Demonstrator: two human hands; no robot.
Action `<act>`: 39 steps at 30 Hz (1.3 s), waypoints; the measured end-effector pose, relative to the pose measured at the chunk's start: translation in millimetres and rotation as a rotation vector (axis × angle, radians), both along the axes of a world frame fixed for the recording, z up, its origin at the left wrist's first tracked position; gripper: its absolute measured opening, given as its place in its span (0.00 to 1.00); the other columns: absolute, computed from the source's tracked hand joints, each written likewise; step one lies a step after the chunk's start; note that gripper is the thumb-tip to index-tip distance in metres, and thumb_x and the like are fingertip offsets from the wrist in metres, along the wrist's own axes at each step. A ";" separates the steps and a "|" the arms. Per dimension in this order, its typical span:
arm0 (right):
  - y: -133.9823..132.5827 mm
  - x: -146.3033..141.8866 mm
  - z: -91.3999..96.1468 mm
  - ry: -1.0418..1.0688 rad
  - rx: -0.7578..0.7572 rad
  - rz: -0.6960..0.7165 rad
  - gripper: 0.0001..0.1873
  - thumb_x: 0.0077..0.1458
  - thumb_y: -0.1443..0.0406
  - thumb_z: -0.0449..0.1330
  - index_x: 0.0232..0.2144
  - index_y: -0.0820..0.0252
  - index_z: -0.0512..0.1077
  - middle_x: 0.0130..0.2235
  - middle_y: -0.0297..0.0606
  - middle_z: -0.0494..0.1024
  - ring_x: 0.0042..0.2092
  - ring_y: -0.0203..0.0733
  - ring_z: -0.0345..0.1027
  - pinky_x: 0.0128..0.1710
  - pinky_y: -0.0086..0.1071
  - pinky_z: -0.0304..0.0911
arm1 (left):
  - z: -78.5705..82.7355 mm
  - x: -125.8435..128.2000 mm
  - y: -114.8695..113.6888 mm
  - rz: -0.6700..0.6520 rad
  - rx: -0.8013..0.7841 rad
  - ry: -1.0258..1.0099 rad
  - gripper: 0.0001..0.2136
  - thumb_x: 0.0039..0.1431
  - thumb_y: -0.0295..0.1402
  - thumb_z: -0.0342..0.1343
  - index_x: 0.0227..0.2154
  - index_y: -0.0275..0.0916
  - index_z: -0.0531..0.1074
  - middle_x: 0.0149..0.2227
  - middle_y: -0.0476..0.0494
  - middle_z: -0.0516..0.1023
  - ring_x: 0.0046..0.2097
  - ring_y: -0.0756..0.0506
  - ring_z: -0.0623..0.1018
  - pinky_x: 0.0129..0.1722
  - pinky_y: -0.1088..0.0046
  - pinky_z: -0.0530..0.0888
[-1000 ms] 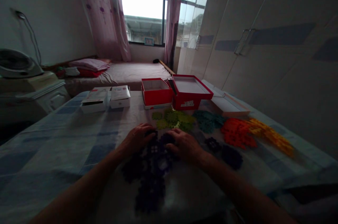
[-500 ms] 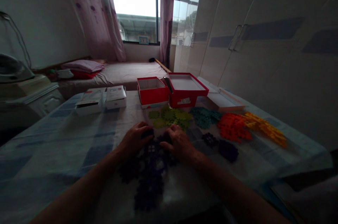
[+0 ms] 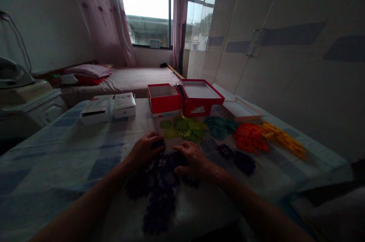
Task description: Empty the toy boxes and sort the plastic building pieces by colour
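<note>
Dark purple, notched plastic pieces (image 3: 159,211) lie in a loose heap at the near middle of the table. My left hand (image 3: 145,148) is at the heap's far left side, its thumb and fingers closed about a dark purple piece (image 3: 157,144). On the right side of the heap, my right hand (image 3: 195,158) curls its fingers and thumb around more of these pieces, partly hidden in shadow. Two further dark purple clusters, a small one (image 3: 225,151) and a larger one (image 3: 244,163), lie to the right of my right hand.
Beyond my hands are piles of yellow-green (image 3: 188,128), teal (image 3: 219,127), orange-red (image 3: 250,138) and yellow (image 3: 283,139) pieces. Two red boxes (image 3: 165,104) (image 3: 196,108), white boxes (image 3: 124,105) and an open pale tray (image 3: 242,109) stand along the far side of the checked tablecloth (image 3: 68,166).
My right hand has shifted slightly nearer, and its thumb and fingers are wider apart. My left hand has stayed almost in place with its piece.
</note>
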State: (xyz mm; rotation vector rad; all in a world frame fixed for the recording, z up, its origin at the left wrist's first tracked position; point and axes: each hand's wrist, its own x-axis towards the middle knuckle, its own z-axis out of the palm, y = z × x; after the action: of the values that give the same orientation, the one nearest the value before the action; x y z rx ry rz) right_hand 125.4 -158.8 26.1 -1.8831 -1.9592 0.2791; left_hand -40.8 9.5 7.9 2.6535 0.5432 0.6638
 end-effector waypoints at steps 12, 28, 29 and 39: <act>-7.4 4.9 7.0 0.192 0.170 -0.161 0.30 0.40 0.69 0.63 0.49 0.59 0.62 0.47 0.40 0.60 0.49 0.41 0.61 0.52 0.35 0.58 | -1.5 -1.5 5.1 0.000 0.007 0.022 0.15 0.55 0.42 0.51 0.41 0.42 0.73 0.43 0.44 0.73 0.42 0.45 0.75 0.45 0.69 0.72; -89.4 68.0 20.2 -0.280 0.145 -0.468 0.28 0.49 0.61 0.60 0.53 0.59 0.62 0.54 0.48 0.62 0.57 0.55 0.54 0.55 0.48 0.53 | 3.9 -2.2 1.6 0.025 -0.020 0.022 0.16 0.54 0.42 0.52 0.44 0.42 0.72 0.44 0.44 0.73 0.44 0.45 0.74 0.47 0.68 0.70; -88.8 58.4 21.7 -0.228 0.138 -0.436 0.27 0.50 0.61 0.59 0.53 0.59 0.62 0.53 0.47 0.63 0.56 0.52 0.56 0.54 0.46 0.54 | 4.2 -2.3 1.4 0.029 -0.029 0.015 0.17 0.54 0.42 0.52 0.44 0.41 0.72 0.44 0.44 0.73 0.44 0.44 0.74 0.47 0.68 0.70; -62.8 -10.5 4.5 0.028 -0.033 -0.204 0.13 0.51 0.65 0.59 0.41 0.60 0.69 0.42 0.42 0.69 0.45 0.44 0.64 0.46 0.36 0.60 | 12.9 -1.5 3.6 0.132 -0.239 -0.250 0.14 0.52 0.36 0.53 0.40 0.38 0.74 0.37 0.45 0.73 0.33 0.50 0.75 0.35 0.73 0.72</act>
State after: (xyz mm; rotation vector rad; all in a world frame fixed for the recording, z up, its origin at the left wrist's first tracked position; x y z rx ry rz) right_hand 114.9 -221.6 30.6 -2.0690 -1.7372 0.2769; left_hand -42.3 13.1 20.7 2.2873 0.6827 0.8941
